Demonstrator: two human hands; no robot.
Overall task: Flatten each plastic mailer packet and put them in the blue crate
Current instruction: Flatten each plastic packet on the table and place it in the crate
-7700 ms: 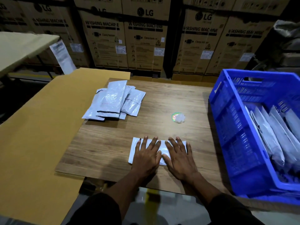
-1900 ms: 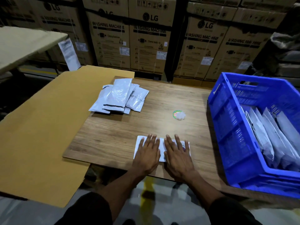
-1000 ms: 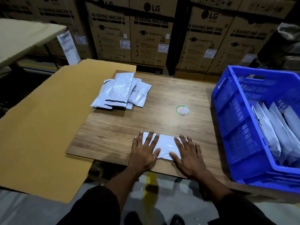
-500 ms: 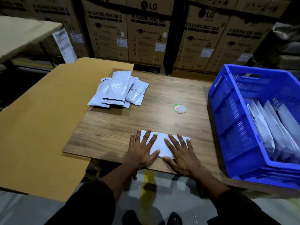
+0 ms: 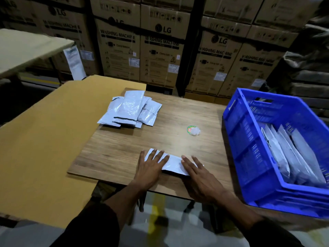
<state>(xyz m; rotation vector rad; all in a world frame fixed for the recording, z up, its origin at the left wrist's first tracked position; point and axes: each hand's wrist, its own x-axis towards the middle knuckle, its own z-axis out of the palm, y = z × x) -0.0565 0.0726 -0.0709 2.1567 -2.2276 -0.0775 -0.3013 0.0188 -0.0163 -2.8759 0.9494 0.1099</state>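
A white plastic mailer packet (image 5: 173, 164) lies flat near the front edge of the wooden table (image 5: 124, 150). My left hand (image 5: 151, 169) presses its left end with straight fingers. My right hand (image 5: 199, 175) presses its right end, fingers also straight. A pile of several grey mailer packets (image 5: 130, 109) sits at the table's far left. The blue crate (image 5: 249, 157) stands on the right and holds several packets (image 5: 292, 154) leaning upright inside.
A small round sticker with crumpled plastic (image 5: 193, 130) lies mid-table. A brown cardboard sheet (image 5: 44, 139) extends to the left under the table top. Stacked washing machine cartons (image 5: 160, 50) line the back. Another table (image 5: 26, 49) is at far left.
Both hands have stayed pressed flat on the packet, sliding apart toward its ends. The packet has turned slightly, its right end now lower.
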